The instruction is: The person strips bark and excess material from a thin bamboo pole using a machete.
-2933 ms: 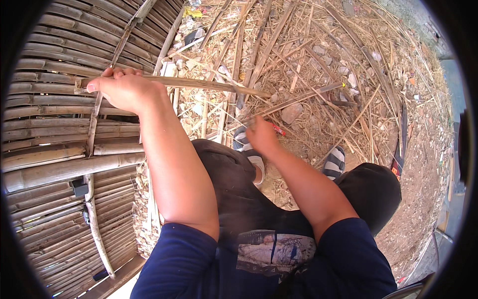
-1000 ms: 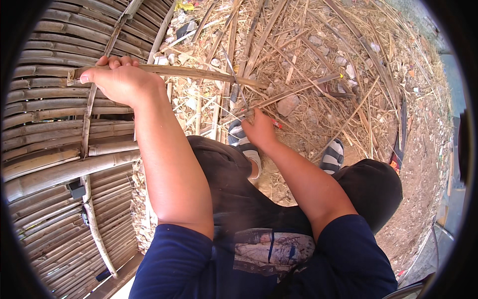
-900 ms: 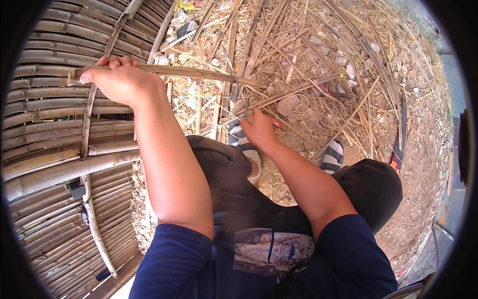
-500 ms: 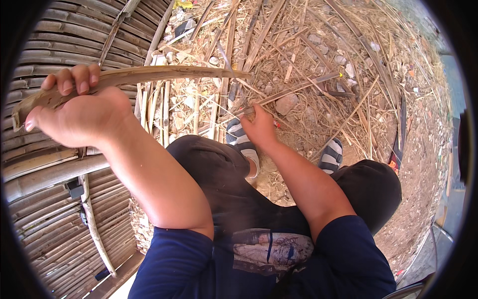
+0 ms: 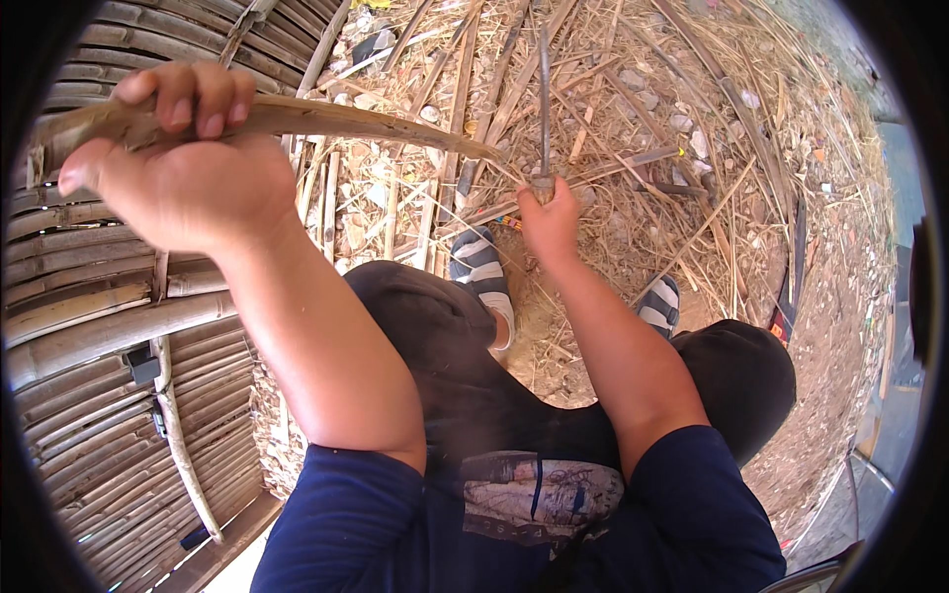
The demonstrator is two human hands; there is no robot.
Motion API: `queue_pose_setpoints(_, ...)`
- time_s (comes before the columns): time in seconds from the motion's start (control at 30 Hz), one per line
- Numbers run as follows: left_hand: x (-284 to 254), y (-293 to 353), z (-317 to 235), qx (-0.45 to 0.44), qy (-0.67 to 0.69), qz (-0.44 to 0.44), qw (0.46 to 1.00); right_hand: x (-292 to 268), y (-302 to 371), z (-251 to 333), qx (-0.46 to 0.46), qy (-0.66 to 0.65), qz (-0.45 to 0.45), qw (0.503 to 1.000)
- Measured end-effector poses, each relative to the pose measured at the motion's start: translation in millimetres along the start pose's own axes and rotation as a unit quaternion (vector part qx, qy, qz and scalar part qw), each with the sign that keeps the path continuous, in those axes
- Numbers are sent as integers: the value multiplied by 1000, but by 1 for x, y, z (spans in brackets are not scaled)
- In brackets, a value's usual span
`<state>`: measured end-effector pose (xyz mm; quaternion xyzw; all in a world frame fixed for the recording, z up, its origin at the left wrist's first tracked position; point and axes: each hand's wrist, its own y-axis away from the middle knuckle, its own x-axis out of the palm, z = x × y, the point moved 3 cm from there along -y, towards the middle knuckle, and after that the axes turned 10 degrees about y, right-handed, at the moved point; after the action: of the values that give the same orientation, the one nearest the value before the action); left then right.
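My left hand (image 5: pixel 193 168) is raised at the upper left, fingers wrapped round a split bamboo strip (image 5: pixel 346 121). The tan strip runs to the right and tapers to a tip above the littered ground. My right hand (image 5: pixel 552 219) is closed on a long-bladed knife (image 5: pixel 544 99), its narrow dark blade pointing away from me, seen nearly edge-on. The blade stands just right of the strip's tip, with a small gap in view. Most of the knife's handle is hidden in my fist. A colourful band (image 5: pixel 509 222) shows left of that hand; whether it belongs to the knife I cannot tell.
A bamboo-slat wall (image 5: pixel 89 326) rises close on my left. Straw, stones and split bamboo pieces (image 5: pixel 474 79) cover the ground ahead. My striped shoes (image 5: pixel 481 262) are planted below my hands. A dark long object (image 5: pixel 791 267) lies at the right.
My left hand has moved up and slightly right with the bamboo strip. My right hand has shifted right and forward, and the knife's blade has swung to point straight away from me.
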<state>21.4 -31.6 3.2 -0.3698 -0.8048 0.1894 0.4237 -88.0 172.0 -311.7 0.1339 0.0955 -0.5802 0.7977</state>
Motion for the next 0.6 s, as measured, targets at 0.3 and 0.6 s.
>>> queue_pose_setpoints(0.3,0,-6,0,-38,-21,-10,999,-16,-8,22,-1,25,-46,999)
queue_pose_setpoints(0.6,0,-2,-11,-55,-49,-39,997,-6,-15,20,-13,-18,-37,999)
